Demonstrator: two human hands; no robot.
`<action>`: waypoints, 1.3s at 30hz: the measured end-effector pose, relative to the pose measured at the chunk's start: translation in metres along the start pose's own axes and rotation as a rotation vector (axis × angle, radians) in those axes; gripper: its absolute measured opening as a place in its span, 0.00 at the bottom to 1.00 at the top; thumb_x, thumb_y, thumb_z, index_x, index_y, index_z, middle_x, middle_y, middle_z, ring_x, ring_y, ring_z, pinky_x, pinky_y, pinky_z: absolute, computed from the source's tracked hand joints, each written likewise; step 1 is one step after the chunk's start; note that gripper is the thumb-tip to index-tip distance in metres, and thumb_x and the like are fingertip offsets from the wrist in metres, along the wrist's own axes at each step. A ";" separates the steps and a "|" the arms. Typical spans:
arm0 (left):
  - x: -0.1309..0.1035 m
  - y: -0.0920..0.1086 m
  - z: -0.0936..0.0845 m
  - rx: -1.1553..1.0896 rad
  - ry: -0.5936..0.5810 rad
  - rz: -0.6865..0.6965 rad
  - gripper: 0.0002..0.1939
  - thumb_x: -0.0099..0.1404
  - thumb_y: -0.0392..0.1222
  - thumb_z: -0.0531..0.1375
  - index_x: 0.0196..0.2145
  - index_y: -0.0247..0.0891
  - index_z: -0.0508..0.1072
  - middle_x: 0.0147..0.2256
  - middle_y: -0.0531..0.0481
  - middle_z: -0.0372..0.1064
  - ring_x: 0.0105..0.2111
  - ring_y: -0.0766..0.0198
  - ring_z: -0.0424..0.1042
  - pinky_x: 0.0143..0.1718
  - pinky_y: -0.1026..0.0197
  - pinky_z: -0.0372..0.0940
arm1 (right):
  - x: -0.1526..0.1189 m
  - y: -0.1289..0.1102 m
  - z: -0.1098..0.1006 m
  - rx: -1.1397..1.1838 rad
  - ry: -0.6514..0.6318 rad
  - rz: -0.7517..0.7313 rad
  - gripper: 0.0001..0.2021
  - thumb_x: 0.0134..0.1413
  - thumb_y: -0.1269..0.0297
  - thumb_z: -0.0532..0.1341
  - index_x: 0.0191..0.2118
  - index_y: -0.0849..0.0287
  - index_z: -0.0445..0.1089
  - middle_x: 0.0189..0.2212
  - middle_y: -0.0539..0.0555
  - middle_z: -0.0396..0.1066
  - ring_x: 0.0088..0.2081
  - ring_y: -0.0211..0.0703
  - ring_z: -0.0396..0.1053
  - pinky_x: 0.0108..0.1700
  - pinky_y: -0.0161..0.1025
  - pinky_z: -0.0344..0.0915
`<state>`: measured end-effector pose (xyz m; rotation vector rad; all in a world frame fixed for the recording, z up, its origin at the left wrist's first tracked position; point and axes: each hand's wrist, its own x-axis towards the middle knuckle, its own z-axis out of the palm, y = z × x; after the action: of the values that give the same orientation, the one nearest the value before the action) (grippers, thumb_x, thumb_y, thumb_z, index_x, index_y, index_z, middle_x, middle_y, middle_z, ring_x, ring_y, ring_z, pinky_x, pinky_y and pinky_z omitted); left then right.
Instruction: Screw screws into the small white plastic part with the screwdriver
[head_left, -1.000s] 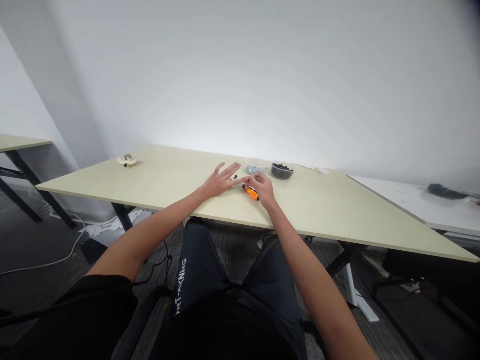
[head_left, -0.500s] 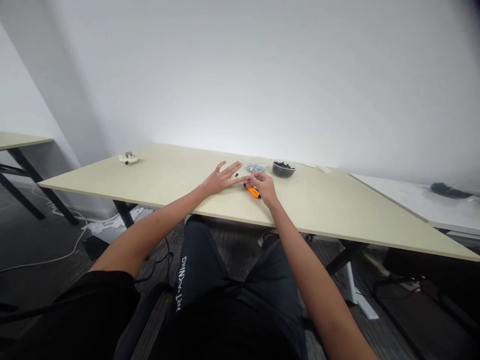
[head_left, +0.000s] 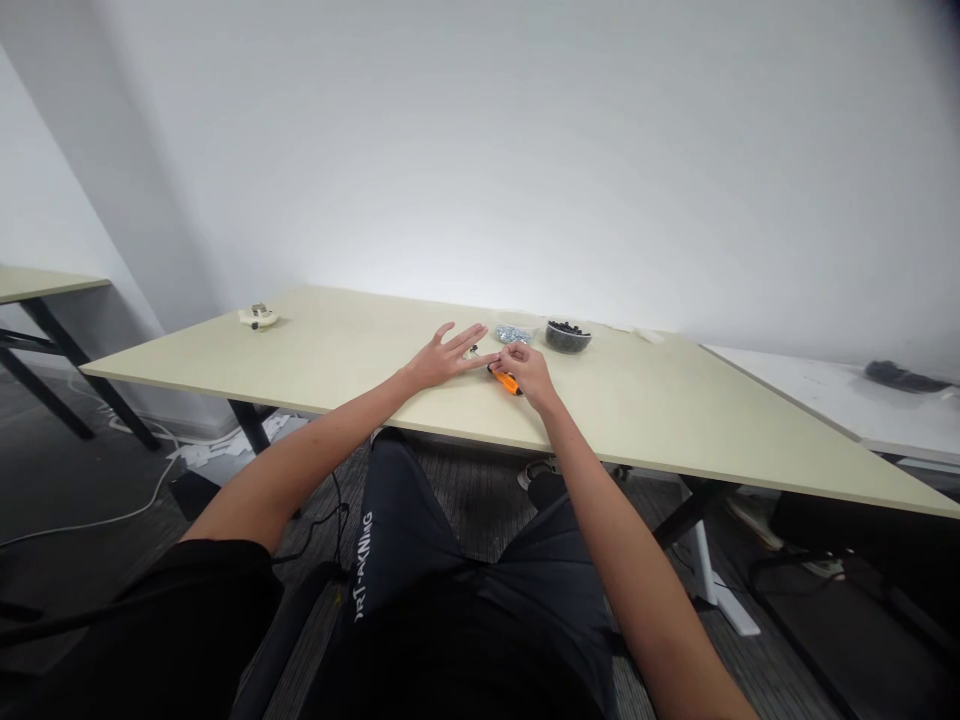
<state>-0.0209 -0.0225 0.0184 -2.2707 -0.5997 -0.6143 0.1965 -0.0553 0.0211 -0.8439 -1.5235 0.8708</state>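
Left hand (head_left: 442, 362), fingers spread, right hand (head_left: 525, 370), fingers pinched at its fingertip, contents unclear, orange-handled screwdriver (head_left: 505, 380) at their six o'clock.

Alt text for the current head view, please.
The right hand pinches at a fingertip of the spread left hand over a pale table. An orange-handled tool lies beneath; bowls of silvery and black pieces sit behind.
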 end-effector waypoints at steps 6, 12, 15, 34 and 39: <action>0.000 0.000 0.001 -0.058 0.005 -0.005 0.40 0.63 0.28 0.53 0.66 0.57 0.46 0.67 0.45 0.45 0.67 0.54 0.48 0.63 0.40 0.43 | -0.001 -0.005 0.002 0.010 0.010 -0.001 0.08 0.48 0.60 0.62 0.28 0.57 0.64 0.26 0.52 0.73 0.32 0.44 0.73 0.38 0.40 0.70; 0.001 0.001 0.004 -0.195 0.061 -0.041 0.38 0.63 0.26 0.52 0.64 0.59 0.52 0.67 0.48 0.46 0.66 0.55 0.50 0.64 0.41 0.42 | 0.001 -0.003 0.006 0.046 0.057 0.015 0.08 0.46 0.61 0.64 0.27 0.56 0.63 0.26 0.52 0.72 0.32 0.44 0.73 0.38 0.41 0.71; 0.002 0.001 0.003 -0.228 0.044 -0.059 0.37 0.64 0.26 0.51 0.64 0.59 0.53 0.67 0.48 0.46 0.66 0.55 0.49 0.64 0.40 0.41 | 0.000 -0.004 0.007 0.072 0.056 0.021 0.09 0.45 0.61 0.64 0.27 0.56 0.63 0.26 0.51 0.72 0.32 0.44 0.73 0.39 0.41 0.71; 0.000 -0.001 0.012 -0.108 0.072 -0.082 0.35 0.66 0.29 0.51 0.65 0.59 0.50 0.67 0.45 0.47 0.66 0.54 0.50 0.62 0.40 0.45 | 0.002 0.001 0.005 0.245 0.029 0.055 0.13 0.45 0.56 0.67 0.30 0.58 0.67 0.28 0.52 0.74 0.35 0.43 0.74 0.45 0.42 0.71; -0.001 -0.002 0.012 -0.055 0.073 -0.057 0.38 0.65 0.29 0.53 0.66 0.58 0.47 0.67 0.45 0.47 0.66 0.54 0.50 0.62 0.41 0.47 | 0.000 -0.003 0.005 0.187 0.045 0.059 0.12 0.45 0.56 0.67 0.29 0.58 0.67 0.28 0.53 0.74 0.34 0.44 0.74 0.43 0.42 0.71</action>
<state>-0.0200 -0.0128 0.0117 -2.2774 -0.6204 -0.7471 0.1917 -0.0565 0.0232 -0.7694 -1.3606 1.0139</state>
